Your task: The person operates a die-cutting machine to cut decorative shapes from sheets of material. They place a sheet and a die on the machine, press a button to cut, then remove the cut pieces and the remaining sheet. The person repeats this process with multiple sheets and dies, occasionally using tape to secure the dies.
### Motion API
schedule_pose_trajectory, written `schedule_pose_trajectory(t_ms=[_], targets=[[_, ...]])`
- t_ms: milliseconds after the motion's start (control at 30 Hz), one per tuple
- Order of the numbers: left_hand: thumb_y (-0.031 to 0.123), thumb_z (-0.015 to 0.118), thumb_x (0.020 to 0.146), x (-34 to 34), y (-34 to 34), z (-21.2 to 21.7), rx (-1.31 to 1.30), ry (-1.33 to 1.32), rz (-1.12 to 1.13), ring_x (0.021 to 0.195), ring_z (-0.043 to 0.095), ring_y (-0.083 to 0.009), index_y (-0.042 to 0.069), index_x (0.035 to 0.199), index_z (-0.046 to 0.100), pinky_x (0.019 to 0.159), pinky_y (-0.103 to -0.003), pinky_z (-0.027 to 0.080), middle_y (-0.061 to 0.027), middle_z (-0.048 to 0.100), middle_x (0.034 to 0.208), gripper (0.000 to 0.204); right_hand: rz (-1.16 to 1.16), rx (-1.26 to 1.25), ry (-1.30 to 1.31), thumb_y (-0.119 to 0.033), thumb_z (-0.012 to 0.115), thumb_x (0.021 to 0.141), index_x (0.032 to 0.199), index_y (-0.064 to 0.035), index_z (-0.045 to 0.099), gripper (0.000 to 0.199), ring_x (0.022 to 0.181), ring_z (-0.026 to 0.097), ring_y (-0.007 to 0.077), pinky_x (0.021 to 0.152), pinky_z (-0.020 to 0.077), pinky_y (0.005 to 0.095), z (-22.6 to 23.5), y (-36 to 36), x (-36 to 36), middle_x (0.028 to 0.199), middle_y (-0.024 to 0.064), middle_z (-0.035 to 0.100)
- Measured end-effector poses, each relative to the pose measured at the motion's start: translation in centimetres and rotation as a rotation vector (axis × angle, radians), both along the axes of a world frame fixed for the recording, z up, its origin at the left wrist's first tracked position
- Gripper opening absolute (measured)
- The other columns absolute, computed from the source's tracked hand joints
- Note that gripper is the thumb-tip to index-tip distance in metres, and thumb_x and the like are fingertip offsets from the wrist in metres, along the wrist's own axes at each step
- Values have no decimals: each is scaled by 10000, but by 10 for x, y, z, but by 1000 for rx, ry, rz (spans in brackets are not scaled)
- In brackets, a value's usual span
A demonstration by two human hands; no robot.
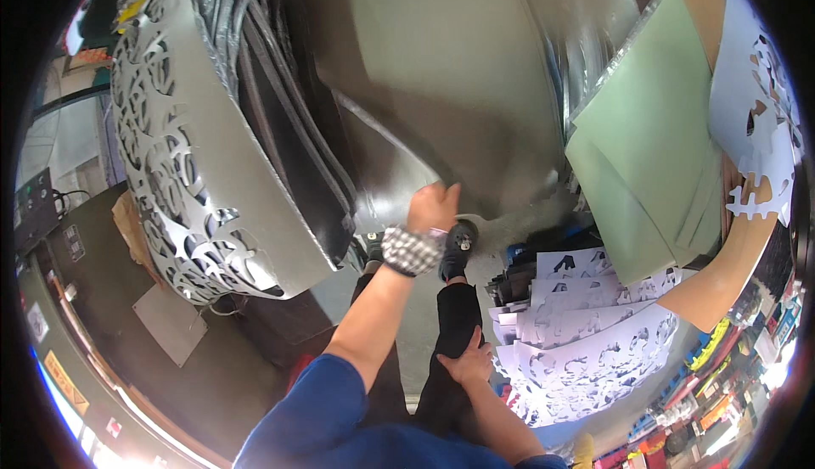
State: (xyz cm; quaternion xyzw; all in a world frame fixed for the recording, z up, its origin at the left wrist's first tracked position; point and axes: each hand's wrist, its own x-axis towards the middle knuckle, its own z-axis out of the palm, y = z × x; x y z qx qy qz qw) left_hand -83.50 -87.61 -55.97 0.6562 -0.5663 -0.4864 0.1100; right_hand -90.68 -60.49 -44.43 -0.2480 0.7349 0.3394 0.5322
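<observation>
My left hand (433, 207), with a checkered cuff (410, 251) at the wrist, is closed at the lower edge of a large dark, glossy sheet (399, 159). That sheet bends outward and its edge catches the light beside my fingers. Behind it stands a broad grey-olive sheet (458, 53). My right hand (471, 361) rests on my right leg in black trousers, with its fingers apart and nothing in them. Both dark shoes show under the sheets.
To the left stands a curved metallic sheet (246, 197) with cut-out shapes, next to several dark sheets. Pale green sheets (645, 129) lean at the right. Below them is a stack of white cut-out sheets (594, 354). Assorted small items (713, 401) crowd the lower right.
</observation>
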Motion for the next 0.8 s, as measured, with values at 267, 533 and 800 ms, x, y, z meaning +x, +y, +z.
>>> schedule_pose_trajectory(t_ms=[267, 533, 800], targets=[[346, 586, 911, 17, -7, 59, 184, -85, -172, 573, 658, -322, -60, 705, 618, 615, -438, 528, -219, 611, 596, 456, -11, -27, 9, -575, 795, 644, 1527, -149, 106, 1199, 1152, 525, 405, 984, 442, 449, -6, -8, -1, 1287, 254, 443], [315, 616, 927, 37, 7, -6, 567, 268, 380, 507, 658, -264, -143, 915, 557, 554, -352, 562, -144, 615, 627, 461, -119, -33, 33, -585, 795, 644, 1529, -156, 99, 1205, 1181, 517, 416, 1008, 434, 458, -5, -7, 7, 1327, 265, 429], [237, 607, 949, 85, 2, -11, 1050, 404, 719, 712, 624, -250, 27, 1185, 499, 650, -399, 580, -120, 591, 841, 334, -579, -486, 82, -485, 760, 739, 1380, -54, 453, 831, 1166, 555, 372, 974, 467, 443, 8, 55, 25, 1257, 278, 535]])
